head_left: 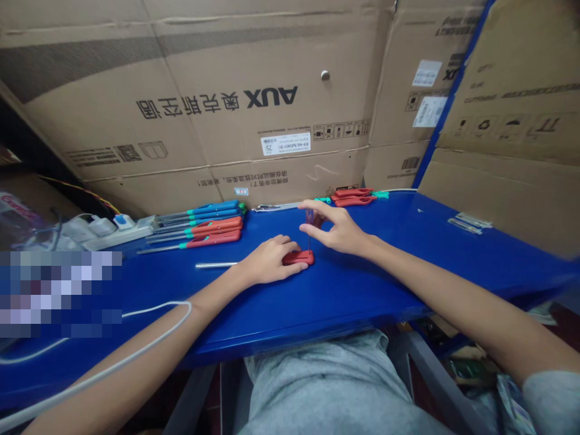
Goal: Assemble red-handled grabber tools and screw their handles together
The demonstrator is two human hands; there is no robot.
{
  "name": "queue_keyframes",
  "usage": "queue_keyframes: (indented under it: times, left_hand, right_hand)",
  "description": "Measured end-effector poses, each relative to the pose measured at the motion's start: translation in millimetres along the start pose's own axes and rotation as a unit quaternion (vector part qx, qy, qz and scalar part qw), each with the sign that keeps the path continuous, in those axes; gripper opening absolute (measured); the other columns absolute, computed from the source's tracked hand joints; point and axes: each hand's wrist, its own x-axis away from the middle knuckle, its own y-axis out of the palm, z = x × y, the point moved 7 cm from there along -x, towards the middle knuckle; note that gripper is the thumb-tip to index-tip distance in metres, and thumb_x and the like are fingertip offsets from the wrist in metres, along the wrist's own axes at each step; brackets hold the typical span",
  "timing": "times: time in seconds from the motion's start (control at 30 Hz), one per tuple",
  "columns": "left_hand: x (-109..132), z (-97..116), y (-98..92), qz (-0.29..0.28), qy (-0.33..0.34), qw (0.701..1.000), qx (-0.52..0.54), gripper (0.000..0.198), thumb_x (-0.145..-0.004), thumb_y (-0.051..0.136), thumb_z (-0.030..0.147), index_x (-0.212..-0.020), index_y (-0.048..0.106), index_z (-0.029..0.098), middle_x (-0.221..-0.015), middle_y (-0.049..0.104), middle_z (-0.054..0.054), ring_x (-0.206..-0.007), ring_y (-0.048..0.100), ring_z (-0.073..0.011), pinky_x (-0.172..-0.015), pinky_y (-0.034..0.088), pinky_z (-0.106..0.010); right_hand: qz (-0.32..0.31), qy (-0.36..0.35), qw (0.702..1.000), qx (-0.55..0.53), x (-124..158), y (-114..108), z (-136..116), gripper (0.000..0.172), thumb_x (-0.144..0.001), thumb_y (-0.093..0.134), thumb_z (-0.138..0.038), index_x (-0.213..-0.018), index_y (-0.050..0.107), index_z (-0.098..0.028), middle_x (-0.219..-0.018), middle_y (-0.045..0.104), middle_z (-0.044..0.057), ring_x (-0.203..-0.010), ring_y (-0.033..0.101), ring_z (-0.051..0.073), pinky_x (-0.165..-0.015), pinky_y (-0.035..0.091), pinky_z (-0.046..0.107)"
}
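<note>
A red long-nosed lighter [299, 258] lies flat on the blue table, its metal tube [215, 265] pointing left. My left hand [272, 260] is closed around its handle and presses it to the tabletop; the palm hides the middle of the lighter. In my right hand [333, 228] is a small screwdriver [310, 216] with a see-through purplish handle, pinched between thumb and fingers. It stands upright, and its thin shaft meets the right end of the red handle. Whether the tip sits in a screw is too small to tell.
Several blue lighters [217, 208] and red lighters [214, 232] lie in a pile at the left. Red handle parts [352, 197] rest at the back. A power strip [118, 237] stands far left, and a white cable [154, 347] crosses my left forearm. Cardboard [203, 66] walls the back.
</note>
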Motion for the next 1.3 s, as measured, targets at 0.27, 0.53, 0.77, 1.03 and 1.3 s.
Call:
queue_keyframes:
  times: [0.27, 0.53, 0.77, 1.03, 1.3]
  left_hand:
    - [0.1, -0.4, 0.1, 0.001, -0.001, 1.000, -0.005, 0.044, -0.091, 0.050, 0.055, -0.106, 0.065, 0.016, -0.089, 0.060, -0.008, -0.083, 0.057, -0.0227, -0.075, 0.045, -0.034]
    - [0.0, 0.9, -0.1, 0.003, 0.006, 1.000, -0.013, 0.045, -0.092, 0.049, 0.055, -0.106, 0.065, 0.015, -0.088, 0.060, -0.007, -0.084, 0.057, -0.0228, -0.075, 0.045, -0.033]
    - [-0.1, 0.2, 0.9, 0.002, 0.007, 1.000, -0.010, 0.044, -0.092, 0.050, 0.054, -0.107, 0.064, 0.015, -0.090, 0.061, -0.008, -0.085, 0.057, -0.0227, -0.077, 0.045, -0.033]
    - [0.2, 0.4, 0.1, 0.004, 0.007, 1.000, 0.000, 0.042, -0.092, 0.052, 0.053, -0.106, 0.065, 0.015, -0.091, 0.062, -0.008, -0.086, 0.058, -0.0226, -0.078, 0.045, -0.033]
    - [-0.1, 0.7, -0.2, -0.001, -0.001, 1.000, -0.001, 0.041, -0.092, 0.053, 0.052, -0.106, 0.065, 0.015, -0.093, 0.063, -0.008, -0.087, 0.058, -0.0227, -0.079, 0.046, -0.033]
  right_hand:
    - [0.005, -0.001, 1.000, -0.011, -0.5, 0.3, -3.6, 0.037, -0.087, 0.054, -0.018, -0.124, 0.051, -0.021, -0.079, 0.062, 0.000, -0.063, 0.059, 0.012, -0.063, 0.054, 0.030]
    - [0.003, -0.002, 1.000, -0.018, -0.7, 0.6, -3.9, 0.037, -0.086, 0.054, -0.017, -0.123, 0.050, -0.019, -0.077, 0.061, 0.000, -0.062, 0.059, 0.012, -0.062, 0.054, 0.030]
    - [-0.005, 0.006, 1.000, -0.010, 0.4, 1.5, 0.9, 0.036, -0.087, 0.058, -0.020, -0.122, 0.051, -0.022, -0.077, 0.058, -0.002, -0.064, 0.059, 0.012, -0.063, 0.053, 0.028]
    - [-0.013, 0.022, 0.999, -0.019, -0.1, 2.1, 3.0, 0.034, -0.087, 0.063, -0.025, -0.119, 0.054, -0.023, -0.078, 0.058, -0.002, -0.067, 0.059, 0.012, -0.065, 0.054, 0.028]
    - [-0.015, 0.019, 1.000, -0.014, -0.6, 2.2, 2.9, 0.035, -0.086, 0.065, -0.027, -0.119, 0.054, -0.023, -0.080, 0.059, -0.001, -0.067, 0.059, 0.012, -0.065, 0.054, 0.028]
